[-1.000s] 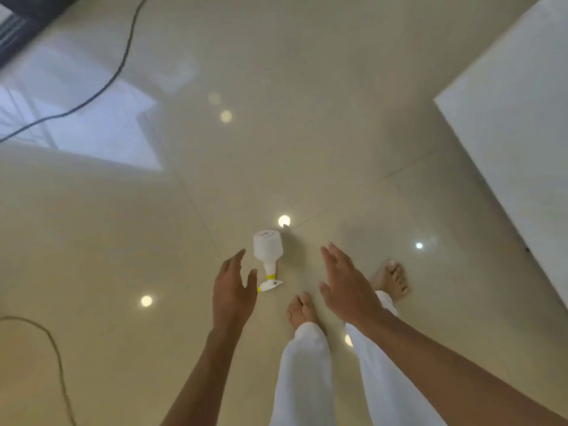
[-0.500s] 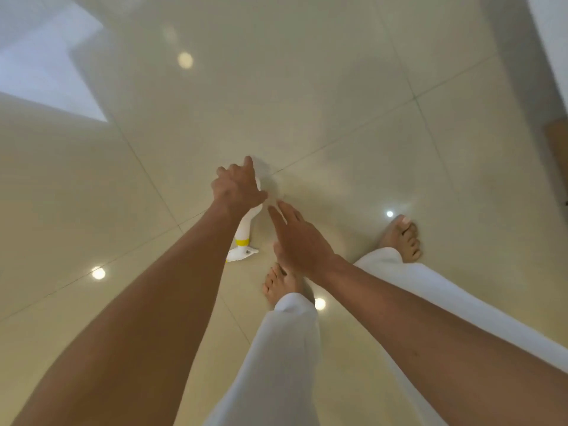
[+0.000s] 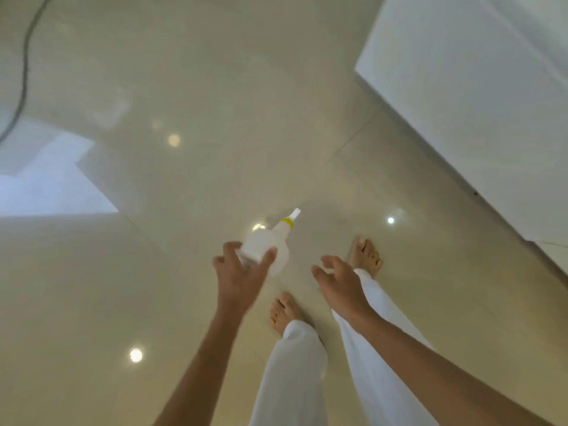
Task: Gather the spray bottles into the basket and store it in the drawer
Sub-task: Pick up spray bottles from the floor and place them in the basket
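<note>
A white spray bottle (image 3: pixel 270 242) with a yellow ring under its nozzle is held above the glossy floor, its nozzle pointing up and to the right. My left hand (image 3: pixel 241 278) grips the bottle's base end between thumb and fingers. My right hand (image 3: pixel 339 285) hovers to the right of it with its fingers apart and nothing in it. No basket and no drawer are in view.
The beige tiled floor (image 3: pixel 190 75) reflects ceiling lights. A white cabinet or furniture block (image 3: pixel 479 96) fills the upper right. A black cable (image 3: pixel 24 72) runs along the top left. My bare feet (image 3: pixel 284 312) and white trousers stand below the hands.
My left hand has closed on the spray bottle lying on the floor and lifted it, so the nozzle now points away from me. The view has risen with it.
</note>
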`<state>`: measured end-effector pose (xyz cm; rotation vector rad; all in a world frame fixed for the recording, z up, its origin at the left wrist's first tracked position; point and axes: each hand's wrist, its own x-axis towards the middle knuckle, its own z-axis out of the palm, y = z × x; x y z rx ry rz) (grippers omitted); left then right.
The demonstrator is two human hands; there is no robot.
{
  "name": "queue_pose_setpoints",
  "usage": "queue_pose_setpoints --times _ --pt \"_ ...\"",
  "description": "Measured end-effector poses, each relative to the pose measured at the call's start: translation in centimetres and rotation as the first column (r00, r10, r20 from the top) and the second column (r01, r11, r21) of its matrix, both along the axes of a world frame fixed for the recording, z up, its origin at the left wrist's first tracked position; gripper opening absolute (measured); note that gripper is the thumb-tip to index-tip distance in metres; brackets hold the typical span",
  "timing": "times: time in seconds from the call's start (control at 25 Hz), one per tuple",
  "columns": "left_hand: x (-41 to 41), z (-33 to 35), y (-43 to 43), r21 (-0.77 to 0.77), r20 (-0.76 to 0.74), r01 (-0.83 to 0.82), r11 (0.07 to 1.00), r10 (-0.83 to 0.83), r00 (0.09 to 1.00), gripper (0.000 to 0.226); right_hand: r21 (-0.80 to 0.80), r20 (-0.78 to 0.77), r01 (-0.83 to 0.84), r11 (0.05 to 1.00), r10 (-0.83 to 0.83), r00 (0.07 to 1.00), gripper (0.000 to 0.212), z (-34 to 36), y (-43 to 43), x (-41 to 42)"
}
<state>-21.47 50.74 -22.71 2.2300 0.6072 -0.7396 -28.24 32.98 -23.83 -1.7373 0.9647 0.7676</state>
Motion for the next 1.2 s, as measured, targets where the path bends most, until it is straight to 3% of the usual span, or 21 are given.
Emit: queue_pose_setpoints --times 0.04,0.12,0.2,0.32,0.4,0.48,0.64,0.72,0.8,0.92,1.04,1.2 --pt "-0.3 2.7 -1.6 -0.093 0.032 -0.003 0.996 0.006 0.999 0.069 0.047 0.007 0.167 0.985 -0.168 0.986 0.039 2.6 -0.9 0.4" --pt "-0.1 8.0 -5.7 -0.268 0.066 0.004 0.963 0.015 0.998 0.064 0.153 0.073 0.467 0.871 -0.481 0.874 0.025 8.2 -3.5 1.8" --pt "-0.4 11.8 -9.5 -0.402 0.064 0.046 0.915 -0.022 0.998 0.064 0.199 0.150 0.589 0.783 -0.618 0.772 0.024 13.1 -6.0 3.0" --pt "-0.3 16.4 -15.9 -0.431 0.119 0.325 0.842 -0.303 0.945 0.079 0.162 0.267 0.695 0.700 -0.709 0.653 0.028 19.5 -12.0 3.0" --pt "-0.1 17.5 -18.4 -0.419 0.194 0.497 0.760 -0.460 0.866 0.089 0.159 0.336 0.753 0.639 -0.752 0.567 0.025 22.3 -14.6 2.7" --pt "0.0 18.3 -22.5 -0.413 0.280 0.672 0.614 -0.617 0.736 0.092 0.114 0.409 0.819 0.563 -0.778 0.478 0.020 24.7 -18.4 1.0" --pt "-1.0 21.4 -29.9 -0.389 0.392 0.852 0.349 -0.775 0.496 0.087 0.042 0.505 0.914 0.404 -0.798 0.329 0.029 28.1 -23.5 -3.8" --pt "-2.0 23.2 -33.8 -0.333 0.434 0.901 0.279 -0.803 0.409 0.091 -0.004 0.577 0.945 0.327 -0.771 0.269 0.032 29.7 -26.1 -5.5" --pt "-2.5 24.8 -37.2 -0.279 0.458 0.924 0.260 -0.810 0.367 0.096 -0.052 0.664 0.954 0.296 -0.703 0.255 0.033 31.4 -28.4 -5.8" --pt "-2.0 26.4 -42.7 -0.250 0.560 0.922 0.295 -0.733 0.386 0.091 -0.082 0.789 0.961 0.264 -0.572 0.225 0.034 33.2 -32.6 -4.3" --pt "0.0 27.4 -47.4 -0.158 0.635 0.914 0.374 -0.670 0.384 0.078 -0.197 0.859 0.946 0.257 -0.420 0.292 0.033 33.9 -36.4 -1.5" --pt "2.5 27.2 -51.6 -0.067 0.643 0.908 0.413 -0.678 0.356 0.071 -0.311 0.878 0.927 0.210 -0.309 0.365 0.036 32.6 -39.4 1.8"
